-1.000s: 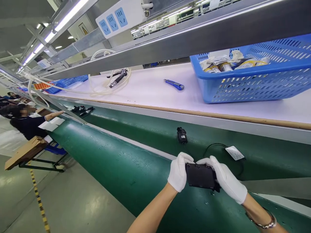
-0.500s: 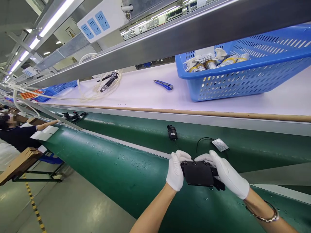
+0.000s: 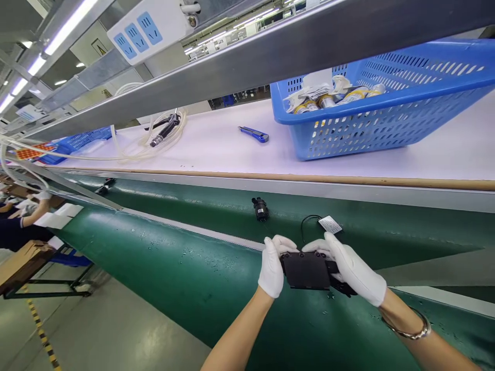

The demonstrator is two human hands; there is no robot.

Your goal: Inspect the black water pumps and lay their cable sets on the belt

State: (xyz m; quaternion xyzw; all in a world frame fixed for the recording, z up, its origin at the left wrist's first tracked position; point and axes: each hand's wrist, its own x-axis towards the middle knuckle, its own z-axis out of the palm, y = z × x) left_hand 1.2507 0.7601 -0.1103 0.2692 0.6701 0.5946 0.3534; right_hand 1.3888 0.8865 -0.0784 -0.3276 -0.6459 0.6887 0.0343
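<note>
1 black box [image 3: 305,270] sits just above the green belt [image 3: 193,273], clamped end-to-end between left hand [image 3: 271,267] and right hand [image 3: 353,268], fingers curled on it. Risk: its cable [image 3: 305,226] with the tag [image 3: 330,224] lies on the belt, and a snag could yank the box from the smooth gloves.

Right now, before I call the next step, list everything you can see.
bench: one, white, across the back
belt: one, green, in front of the bench
module: one, black, gripped above the belt
small part: one, black, on the belt beyond the module
cable tag: one, white, right of the small part
near basket: one, blue, on the bench, holding yellow-banded tubes
knife: one, blue, left of the near basket
hose tool: one, black, left of the knife
power strip: one, white with blue sockets, overhead
co-worker: one, dark sleeve, far left
left hand: one, white glove, fingers on the module's left end
right hand: one, white glove, fingers on its right end
</note>
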